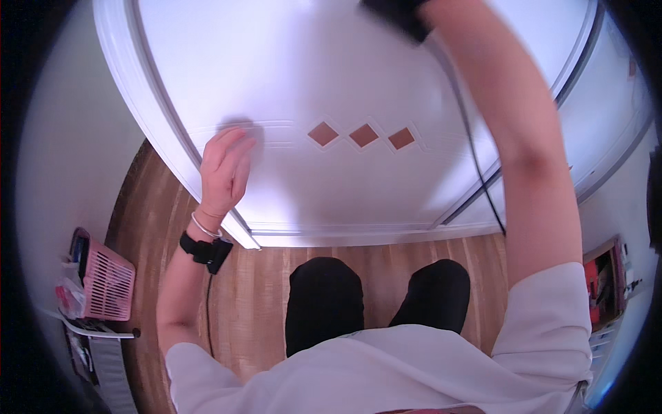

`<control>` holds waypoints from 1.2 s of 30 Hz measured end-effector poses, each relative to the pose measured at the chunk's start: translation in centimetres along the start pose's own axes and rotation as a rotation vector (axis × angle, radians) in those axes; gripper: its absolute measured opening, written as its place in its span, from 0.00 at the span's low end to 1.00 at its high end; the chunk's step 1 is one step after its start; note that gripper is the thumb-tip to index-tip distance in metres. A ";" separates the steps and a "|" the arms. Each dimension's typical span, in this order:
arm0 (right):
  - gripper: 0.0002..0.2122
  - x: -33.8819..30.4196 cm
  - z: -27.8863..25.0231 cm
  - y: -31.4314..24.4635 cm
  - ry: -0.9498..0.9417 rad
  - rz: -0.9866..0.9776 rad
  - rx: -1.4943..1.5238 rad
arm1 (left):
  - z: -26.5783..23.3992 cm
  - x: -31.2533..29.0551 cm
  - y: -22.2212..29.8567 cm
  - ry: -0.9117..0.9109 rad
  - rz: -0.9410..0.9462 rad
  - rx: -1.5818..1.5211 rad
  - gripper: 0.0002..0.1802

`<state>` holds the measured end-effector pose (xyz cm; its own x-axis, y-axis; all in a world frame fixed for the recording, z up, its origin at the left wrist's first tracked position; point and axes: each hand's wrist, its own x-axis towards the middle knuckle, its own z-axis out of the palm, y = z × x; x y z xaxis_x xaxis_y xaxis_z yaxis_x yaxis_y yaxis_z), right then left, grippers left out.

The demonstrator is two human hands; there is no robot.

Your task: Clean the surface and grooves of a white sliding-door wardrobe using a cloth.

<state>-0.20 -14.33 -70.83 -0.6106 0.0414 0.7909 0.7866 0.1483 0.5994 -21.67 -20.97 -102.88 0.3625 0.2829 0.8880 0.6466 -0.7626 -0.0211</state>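
Observation:
My left hand is raised at the left part of a white sliding door, its fingers loosely bent and nothing seen in them. The fingertips are at or close to the panel, where a small shadow falls; I cannot tell whether they touch. Three brown diamond insets mark the panel to the right of this hand. On my left wrist sit a white band and a black strapped device. My right arm reaches up along the door's right side, with a black device at its wrist. The right hand lies beyond the upper edge.
A pink plastic basket stands on a rack with a white bar at the left. Wooden flooring runs below the door's bottom track. On the right is an open box with items. A black cable hangs by my right arm.

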 end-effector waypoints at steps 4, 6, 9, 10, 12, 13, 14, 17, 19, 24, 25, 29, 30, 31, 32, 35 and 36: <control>0.10 -16.5 2.4 -14.8 0.038 -0.427 0.901 | 0.1 -1.3 1.5 0.044 -0.080 -0.028 0.14; 0.13 -25.3 2.4 -15.8 -0.214 -0.633 0.739 | 0.0 -1.7 2.3 -0.027 -0.034 -0.016 0.14; 0.15 -36.3 -0.6 -14.0 -0.527 -0.482 0.976 | -1.3 -4.2 3.7 -0.148 0.017 0.005 0.15; 0.15 -39.2 -1.3 -12.9 -0.605 -0.558 0.932 | -1.8 -5.2 3.8 -0.214 0.032 -0.010 0.14; 0.16 -42.7 -3.2 -9.4 -0.734 -0.659 0.905 | -1.8 -5.7 4.1 -0.275 0.053 -0.029 0.14; 0.16 -43.2 -3.4 -8.4 -0.733 -0.654 0.906 | -1.6 -5.6 4.3 -0.291 0.051 -0.041 0.14; 0.15 -43.0 -3.6 -7.5 -0.690 -0.627 0.820 | -1.4 -5.7 4.6 -0.307 0.044 -0.049 0.14; 0.16 -36.2 -4.0 -6.1 -0.502 -0.300 0.730 | 0.3 -4.8 5.0 -0.261 -0.008 -0.064 0.13; 0.16 -29.0 -4.2 -5.9 -0.321 -0.266 0.631 | 2.3 -3.5 5.6 -0.214 -0.001 -0.095 0.13; 0.14 -26.3 -1.0 -13.5 -0.266 -0.160 0.884 | 4.6 -0.5 8.7 -0.119 0.129 -0.177 0.14; 0.14 -26.8 -0.9 -14.0 -0.257 -0.167 0.888 | 4.3 -0.2 8.9 -0.116 0.127 -0.166 0.14; 0.14 -31.9 -2.8 -13.4 -0.424 -0.382 0.748 | 4.5 0.6 8.9 0.019 0.038 -0.101 0.14; 0.15 -32.9 -3.2 -12.4 -0.451 -0.371 0.756 | 4.8 1.1 8.4 0.040 -0.051 -0.087 0.14; 0.15 -33.4 -3.4 -11.4 -0.444 -0.372 0.755 | 5.1 1.6 7.9 0.059 -0.141 -0.073 0.14; 0.15 -33.3 -3.9 -10.4 -0.394 -0.284 0.705 | 5.3 2.3 7.6 0.065 -0.160 -0.039 0.18; 0.17 -32.1 -5.1 -7.8 -0.292 -0.085 0.623 | 5.8 3.2 6.2 -0.006 -0.035 0.193 0.22; 0.18 -31.8 -5.3 -7.3 -0.241 0.021 0.593 | 5.9 3.2 6.0 -0.009 -0.033 0.196 0.22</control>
<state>13.96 -21.94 -99.73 -0.6533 0.2610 0.7106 0.6559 0.6639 0.3591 -12.67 -21.25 -102.85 0.3449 0.3117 0.8854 0.7760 -0.6253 -0.0822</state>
